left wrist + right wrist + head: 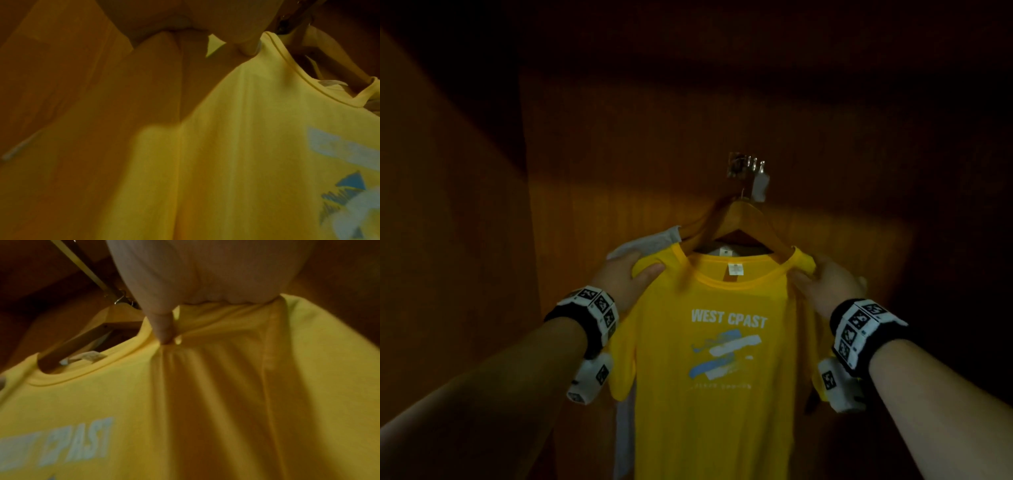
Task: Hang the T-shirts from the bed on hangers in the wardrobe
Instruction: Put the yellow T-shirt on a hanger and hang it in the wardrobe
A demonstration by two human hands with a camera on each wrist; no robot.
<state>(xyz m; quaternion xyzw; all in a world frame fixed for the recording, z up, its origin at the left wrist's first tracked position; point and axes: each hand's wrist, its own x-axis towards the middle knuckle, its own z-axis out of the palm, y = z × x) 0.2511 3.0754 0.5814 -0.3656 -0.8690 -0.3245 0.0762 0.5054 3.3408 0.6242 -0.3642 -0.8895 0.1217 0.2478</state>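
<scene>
You're at the seating step: yellow T-shirt (709,359) is already on the wooden hanger (739,222), and the hanger's hook is over the wardrobe rail fitting (748,171) at the back panel. Your left hand (625,274) is clamped on the shirt's left shoulder, thumb on the front and fingers behind the cloth. Your right hand (825,284) pinches the right shoulder; the right wrist view shows the thumb (162,327) pressed into a bunched fold just beside the collar.

A second wooden hanger sits behind, carrying a white T-shirt (643,240), touching the yellow one on the left side.

Judgement: this shirt is nearly done. The fabric on the right shoulder is gathered into creases, so the next move should be a light outward tug on both shoulders to centre the collar on the hanger, then let go with both hands.

Watch the hook: pull sideways, not forward, or the hanger may slip off. Can't tell from here whether shirts remain on the bed.
</scene>
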